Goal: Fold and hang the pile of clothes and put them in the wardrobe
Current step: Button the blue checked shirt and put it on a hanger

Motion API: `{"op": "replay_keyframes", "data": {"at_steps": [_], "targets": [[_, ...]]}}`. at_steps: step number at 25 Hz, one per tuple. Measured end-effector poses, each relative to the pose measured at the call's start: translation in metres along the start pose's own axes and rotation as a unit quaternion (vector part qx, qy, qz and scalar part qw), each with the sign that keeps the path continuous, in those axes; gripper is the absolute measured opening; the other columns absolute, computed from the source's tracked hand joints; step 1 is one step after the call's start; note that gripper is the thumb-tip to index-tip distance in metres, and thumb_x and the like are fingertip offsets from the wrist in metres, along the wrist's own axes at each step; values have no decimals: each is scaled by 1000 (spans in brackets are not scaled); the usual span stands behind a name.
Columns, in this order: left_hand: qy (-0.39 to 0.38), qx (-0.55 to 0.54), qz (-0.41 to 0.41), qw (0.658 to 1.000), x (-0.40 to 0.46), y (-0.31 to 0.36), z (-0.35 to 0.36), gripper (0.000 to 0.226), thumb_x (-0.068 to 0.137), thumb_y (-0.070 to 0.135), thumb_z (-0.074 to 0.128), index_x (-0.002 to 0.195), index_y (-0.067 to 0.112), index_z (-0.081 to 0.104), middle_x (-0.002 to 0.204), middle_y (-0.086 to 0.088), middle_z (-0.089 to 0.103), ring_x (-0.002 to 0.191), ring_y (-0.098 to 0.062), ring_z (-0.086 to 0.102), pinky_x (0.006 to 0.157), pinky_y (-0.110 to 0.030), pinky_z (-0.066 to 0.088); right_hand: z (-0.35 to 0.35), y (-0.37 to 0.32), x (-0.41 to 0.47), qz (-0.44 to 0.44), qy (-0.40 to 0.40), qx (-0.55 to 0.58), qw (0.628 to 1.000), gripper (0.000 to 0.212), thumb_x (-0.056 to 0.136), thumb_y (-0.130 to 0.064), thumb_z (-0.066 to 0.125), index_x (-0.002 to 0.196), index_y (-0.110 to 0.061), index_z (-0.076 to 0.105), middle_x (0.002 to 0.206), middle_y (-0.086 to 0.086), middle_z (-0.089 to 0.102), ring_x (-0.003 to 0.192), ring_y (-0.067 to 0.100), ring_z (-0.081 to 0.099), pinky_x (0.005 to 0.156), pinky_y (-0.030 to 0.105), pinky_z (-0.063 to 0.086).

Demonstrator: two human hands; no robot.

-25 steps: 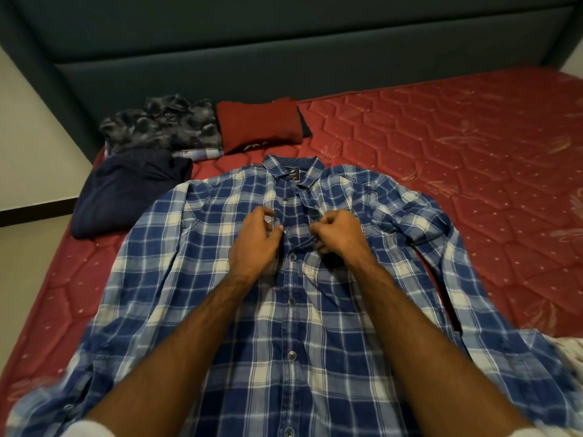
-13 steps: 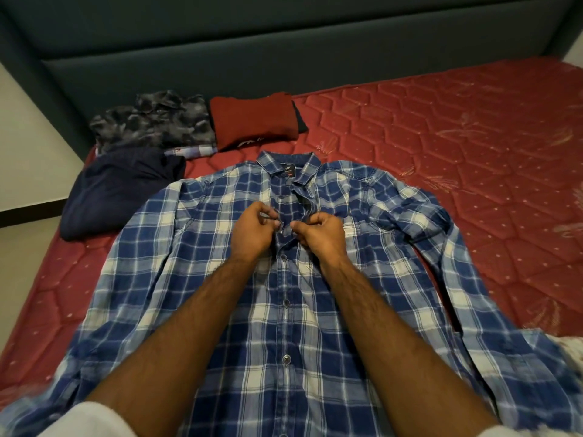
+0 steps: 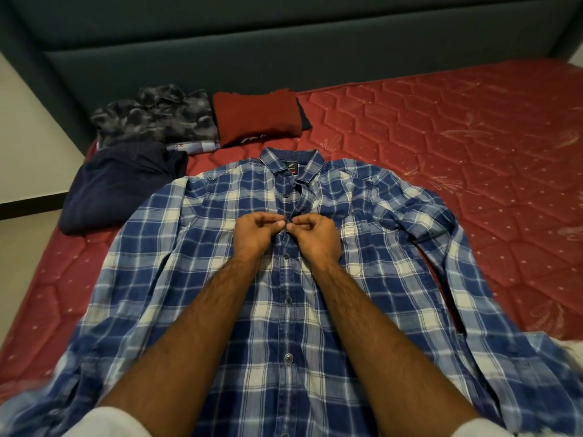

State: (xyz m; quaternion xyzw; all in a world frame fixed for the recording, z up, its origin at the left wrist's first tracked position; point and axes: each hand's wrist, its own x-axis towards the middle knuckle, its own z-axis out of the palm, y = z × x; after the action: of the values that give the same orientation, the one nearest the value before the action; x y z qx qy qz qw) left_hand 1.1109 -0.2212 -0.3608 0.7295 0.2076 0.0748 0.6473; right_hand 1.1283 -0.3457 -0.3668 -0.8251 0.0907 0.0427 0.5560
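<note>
I see the plaid shirt spread flat on the mattress under my hands. My left hand and right hand both pinch its button placket, fingertips nearly touching. Folded clothes lie beyond, to the left

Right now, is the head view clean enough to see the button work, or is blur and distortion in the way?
Head view: both hands and the plaid shirt placket are sharp; the lower corners smear with blur; the wide angle bows the headboard; lighting is dim and even, without glare.
</note>
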Motion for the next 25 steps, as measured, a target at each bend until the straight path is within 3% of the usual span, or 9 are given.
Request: {"op": "replay_keyframes", "data": {"at_steps": [5,9,11,14,19,22,25], "targets": [[-10,0,-16,1000,1,-2,0,13,80,2,80,87,12,76,91,-5,78,92,-17,75,95,-38,58,1,9,-4,-33,-1,23,999,19,84,-46,77,92,-29,75,81,-14,73,80,5,70,77,35,58],[-6,-9,-14,1000,1,-2,0,11,82,2,79,88,10,77,90,-7,78,90,-19,75,93,-38,59,3,13,-4,-49,-14,66,997,7,89,-32,71,87,-29,76,80,-13,75,79,7,72,81,44,61],[-4,0,-11,1000,-2,-2,0,3,87,14,77,89,12,78,88,-4,78,88,-17,75,89,-35,60,3,11,-7,-60,2,37,997,7,85,-34,78,87,-28,76,78,-13,73,75,5,69,74,39,61],[-15,17,-10,1000,-4,-1,-1,14,87,28,78,91,15,79,86,2,78,85,-11,74,81,-28,58,4,9,-10,-60,34,-11,998,16,84,-42,79,89,-28,74,78,-15,71,71,1,66,63,28,54],[46,10,-25,999,-2,-4,9,8,89,7,74,96,8,76,92,-5,76,91,-19,73,82,-29,60,6,6,-13,-58,40,-58,996,17,85,-45,77,90,-30,70,78,-18,68,71,-2,64,62,24,49],[24,62,-33,997,7,-11,9,7,93,14,69,95,16,75,93,-1,76,95,-20,71,95,-43,56,7,7,-14,-62,40,-68,995,17,85,-46,76,89,-31,70,78,-18,68,70,-2,63,62,25,50],[9,129,-12,991,10,-13,7,10,94,21,68,88,27,71,95,5,74,98,-17,69,102,-48,51,7,5,-13,-41,44,-69,996,11,87,-41,70,88,-30,70,77,-18,68,70,-1,61,62,25,43]]}}
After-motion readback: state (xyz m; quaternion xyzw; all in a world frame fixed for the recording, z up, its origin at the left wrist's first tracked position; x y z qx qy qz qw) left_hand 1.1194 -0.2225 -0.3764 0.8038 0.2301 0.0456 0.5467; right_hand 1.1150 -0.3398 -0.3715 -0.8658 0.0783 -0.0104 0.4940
